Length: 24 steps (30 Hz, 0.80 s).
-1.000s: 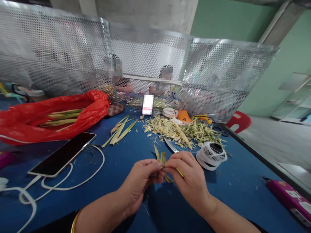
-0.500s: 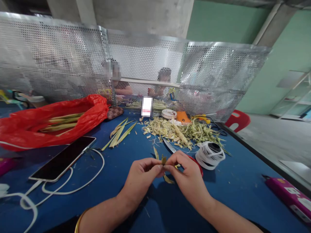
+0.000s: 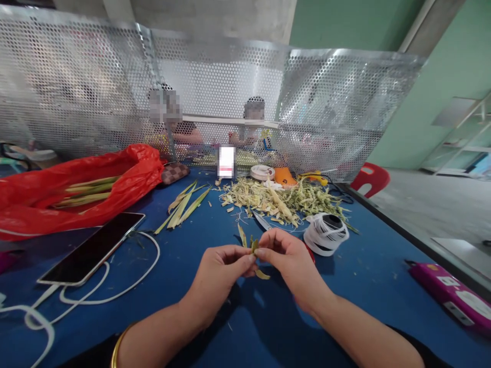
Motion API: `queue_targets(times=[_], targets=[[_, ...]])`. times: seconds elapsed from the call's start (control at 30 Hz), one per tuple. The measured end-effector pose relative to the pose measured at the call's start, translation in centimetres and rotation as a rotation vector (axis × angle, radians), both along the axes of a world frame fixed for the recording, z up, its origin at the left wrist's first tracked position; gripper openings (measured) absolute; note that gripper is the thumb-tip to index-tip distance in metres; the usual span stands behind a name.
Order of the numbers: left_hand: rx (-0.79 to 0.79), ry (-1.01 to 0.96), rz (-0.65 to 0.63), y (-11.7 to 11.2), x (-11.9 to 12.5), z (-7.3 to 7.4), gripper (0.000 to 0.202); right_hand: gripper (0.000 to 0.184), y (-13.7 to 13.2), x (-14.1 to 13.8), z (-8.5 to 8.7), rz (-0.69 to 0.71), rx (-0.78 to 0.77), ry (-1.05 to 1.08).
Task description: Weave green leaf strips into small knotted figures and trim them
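Thumb and fingers of my left hand [image 3: 226,266] are pinched on a small folded strip of dry yellow-green leaf [image 3: 254,245]. My right hand [image 3: 286,258] closes on the same leaf from the other side, its fingertips touching or nearly touching those of the left. Ends of the leaf stick out above and below the fingers. Just behind my right hand lie scissors [image 3: 261,221], blades pointing away, their red handle partly hidden by the hand. A spool of white thread [image 3: 326,235] stands to the right of them.
Leaf scraps [image 3: 268,199] are heaped at the back centre. Several long leaves [image 3: 184,207] lie left of them. A red plastic bag [image 3: 138,168], a phone [image 3: 94,248] with a white cable, and a purple package [image 3: 448,291] flank my arms. A perforated metal screen [image 3: 215,87] separates me from two people.
The view has shifted slightly, so most things sit a little further left and higher. My fingers have shifted slightly on the leaf, and both hands still hold it.
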<state>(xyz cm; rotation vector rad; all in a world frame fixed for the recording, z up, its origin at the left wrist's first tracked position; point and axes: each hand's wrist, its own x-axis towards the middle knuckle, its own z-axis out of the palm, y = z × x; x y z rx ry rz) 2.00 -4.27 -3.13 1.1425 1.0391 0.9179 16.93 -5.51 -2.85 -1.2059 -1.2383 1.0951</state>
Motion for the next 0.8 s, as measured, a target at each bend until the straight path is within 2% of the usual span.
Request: queue_targets(times=[0.17, 0.3, 0.43, 0.63, 0.7, 0.8], targets=[[-0.077, -0.124, 0.01, 0.03, 0.01, -0.1, 0.017, 0.007, -0.11, 0.59, -0.51, 0.018, 0.49, -0.413], [-0.128, -0.211, -0.032, -0.12, 0.01, -0.05, 0.019, 0.014, -0.22, 0.91, -0.92, 0.005, 0.648, -0.604], [-0.186, -0.276, -0.07, -0.22, -0.04, 0.13, 0.016, 0.015, -0.19, 1.02, -0.85, -0.029, 0.789, -0.687], [-0.153, -0.183, -0.051, -0.12, -0.1, -0.23, 0.027, 0.014, -0.22, 0.84, -0.63, 0.022, 0.764, -0.71], [-0.067, -0.087, -0.017, -0.09, -0.09, -0.3, 0.025, 0.015, -0.35, 0.74, -0.52, 0.012, 0.724, -0.718], [0.171, 0.138, 0.04, -0.15, -0.11, -0.25, 0.024, 0.015, -0.55, 0.65, -0.22, 0.005, 0.601, -0.737]])
